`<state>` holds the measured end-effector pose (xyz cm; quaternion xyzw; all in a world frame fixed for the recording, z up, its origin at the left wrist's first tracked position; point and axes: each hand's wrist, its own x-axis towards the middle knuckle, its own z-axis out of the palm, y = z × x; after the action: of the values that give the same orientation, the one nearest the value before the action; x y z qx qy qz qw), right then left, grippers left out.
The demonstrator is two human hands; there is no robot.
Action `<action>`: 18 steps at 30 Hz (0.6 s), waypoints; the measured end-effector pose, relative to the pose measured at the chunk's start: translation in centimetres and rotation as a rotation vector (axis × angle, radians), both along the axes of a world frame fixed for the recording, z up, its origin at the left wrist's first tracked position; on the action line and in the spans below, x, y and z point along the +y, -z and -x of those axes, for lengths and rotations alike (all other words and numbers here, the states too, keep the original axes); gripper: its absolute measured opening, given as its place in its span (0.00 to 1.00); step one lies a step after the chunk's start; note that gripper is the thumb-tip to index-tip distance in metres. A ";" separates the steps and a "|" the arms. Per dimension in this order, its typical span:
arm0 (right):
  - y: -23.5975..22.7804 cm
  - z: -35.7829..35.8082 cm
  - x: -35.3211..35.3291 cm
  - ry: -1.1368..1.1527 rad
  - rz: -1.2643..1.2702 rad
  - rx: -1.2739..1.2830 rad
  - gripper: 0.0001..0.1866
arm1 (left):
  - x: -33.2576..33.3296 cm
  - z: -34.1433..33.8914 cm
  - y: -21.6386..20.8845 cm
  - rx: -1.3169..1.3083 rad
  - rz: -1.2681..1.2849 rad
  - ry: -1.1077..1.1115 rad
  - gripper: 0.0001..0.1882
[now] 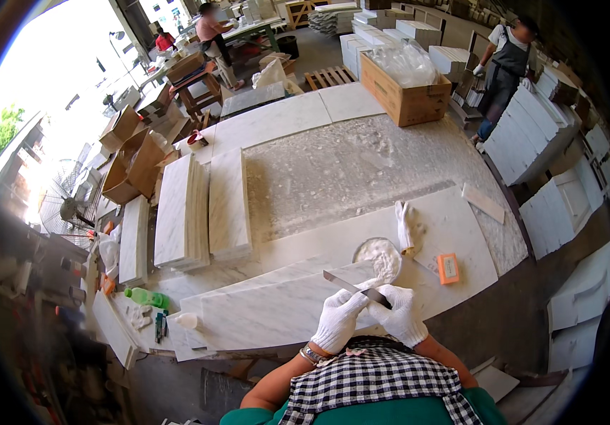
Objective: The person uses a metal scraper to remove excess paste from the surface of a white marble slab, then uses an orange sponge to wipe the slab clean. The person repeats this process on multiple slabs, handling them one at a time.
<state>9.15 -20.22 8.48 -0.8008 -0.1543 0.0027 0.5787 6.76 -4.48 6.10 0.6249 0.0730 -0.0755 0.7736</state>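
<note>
Both my hands, in white knitted gloves, meet low over the front of the table. My left hand (340,320) is closed, with its fingertips at a thin, flat metal blade (340,281) like a putty knife. My right hand (398,315) is closed around the blade's other end, where a dark piece shows between the gloves; its exact shape is hidden. Beneath them lies a long white marble slab (262,304) with grey veins. Just beyond the hands stands a round bowl of white paste (379,258).
Right of the bowl are a pair of work gloves (408,227) and an orange box (448,268). Stacked marble slabs (177,212) stand at left, near a green bottle (145,297). A carton of plastic wrap (405,88) sits at the far edge. Other people work farther off.
</note>
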 end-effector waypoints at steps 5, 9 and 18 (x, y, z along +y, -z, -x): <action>-0.5 0.1 -0.7 -0.042 0.068 0.058 0.06 | 0.5 -0.6 0.0 0.031 0.352 -0.109 0.15; -0.8 0.5 -1.4 -0.065 0.035 0.116 0.07 | 2.4 -1.9 -0.5 0.024 0.531 -0.216 0.18; 0.3 -1.5 -5.3 0.219 0.121 0.205 0.09 | 7.3 -2.1 0.8 -0.265 -0.125 -0.533 0.17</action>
<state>10.65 -25.51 8.14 -0.8417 -0.0061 0.0306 0.5390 8.87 2.83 5.33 0.6347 0.1375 0.2168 0.7289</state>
